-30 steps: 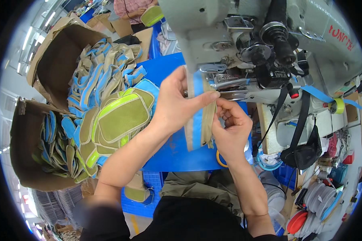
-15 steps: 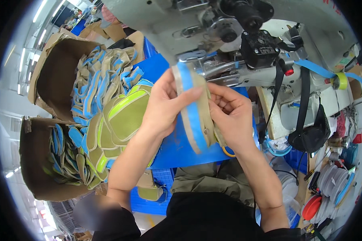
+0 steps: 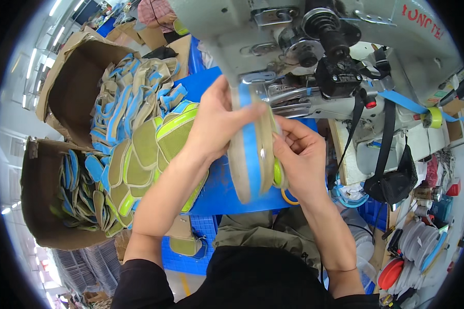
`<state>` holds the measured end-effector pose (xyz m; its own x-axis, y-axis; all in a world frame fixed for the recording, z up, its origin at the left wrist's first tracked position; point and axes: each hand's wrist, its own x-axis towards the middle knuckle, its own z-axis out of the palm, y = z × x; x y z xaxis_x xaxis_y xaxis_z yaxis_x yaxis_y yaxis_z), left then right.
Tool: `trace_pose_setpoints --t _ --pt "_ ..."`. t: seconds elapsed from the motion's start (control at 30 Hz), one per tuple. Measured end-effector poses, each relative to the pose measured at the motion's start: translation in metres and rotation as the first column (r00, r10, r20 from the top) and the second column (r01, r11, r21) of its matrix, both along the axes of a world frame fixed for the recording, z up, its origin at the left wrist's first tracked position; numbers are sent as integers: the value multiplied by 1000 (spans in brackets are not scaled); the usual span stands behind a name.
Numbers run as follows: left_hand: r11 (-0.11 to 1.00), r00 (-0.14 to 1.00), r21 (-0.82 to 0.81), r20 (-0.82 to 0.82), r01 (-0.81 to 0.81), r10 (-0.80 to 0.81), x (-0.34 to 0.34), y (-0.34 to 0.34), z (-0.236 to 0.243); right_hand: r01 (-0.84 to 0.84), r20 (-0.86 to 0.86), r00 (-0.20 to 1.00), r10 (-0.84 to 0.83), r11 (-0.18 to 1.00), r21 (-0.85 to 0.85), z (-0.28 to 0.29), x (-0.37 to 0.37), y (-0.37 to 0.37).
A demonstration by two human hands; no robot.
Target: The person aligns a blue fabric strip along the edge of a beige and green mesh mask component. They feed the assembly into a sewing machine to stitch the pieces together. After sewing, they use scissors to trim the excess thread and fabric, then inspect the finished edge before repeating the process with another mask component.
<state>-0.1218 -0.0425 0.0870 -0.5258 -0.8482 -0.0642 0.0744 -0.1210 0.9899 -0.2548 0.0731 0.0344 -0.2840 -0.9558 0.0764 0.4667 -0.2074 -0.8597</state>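
Observation:
A tan fabric band (image 3: 253, 170) with a blue stripe hangs upright between my hands, just in front of the sewing machine (image 3: 294, 49). A small shiny metal piece sits near its right edge, and a yellow-green edged part (image 3: 278, 172) shows behind it. My left hand (image 3: 219, 121) is closed on the band's upper left, its thumb lying blurred across the front. Pinching the band's right side, my right hand (image 3: 303, 154) has its thumb and fingers pressed together. Left of my left forearm lies a pile of olive panels (image 3: 144, 147) with lime and tan edges.
Two cardboard boxes (image 3: 32, 193) stand on the left, one with similar panels inside. A heap of tan-and-blue strips (image 3: 131, 98) lies beside the upper box. Beneath my hands is a blue table (image 3: 216, 193). A yellow ring handle (image 3: 287, 196) shows beside my right wrist.
My head view has shifted slightly, showing more of the sewing machine. The band's lower end has moved a little right, and more of the lime edge shows. Both hands keep their hold.

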Motion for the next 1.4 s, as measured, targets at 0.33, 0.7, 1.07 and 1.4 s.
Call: trace_pose_setpoints --t 0.33,0.7,1.07,1.4 --pt "995 999 97 2 35 -35 25 66 -13 -98 -24 995 99 993 65 4 -6 35" --pt "990 988 -53 84 132 -127 40 84 0 -115 8 993 115 993 20 -3 -21 52" --pt "980 998 -194 40 47 -40 47 82 12 -124 4 992 124 992 23 -5 -33 53" --pt "958 989 -250 -7 144 -150 29 84 4 -106 -86 990 108 994 23 3 -26 54"
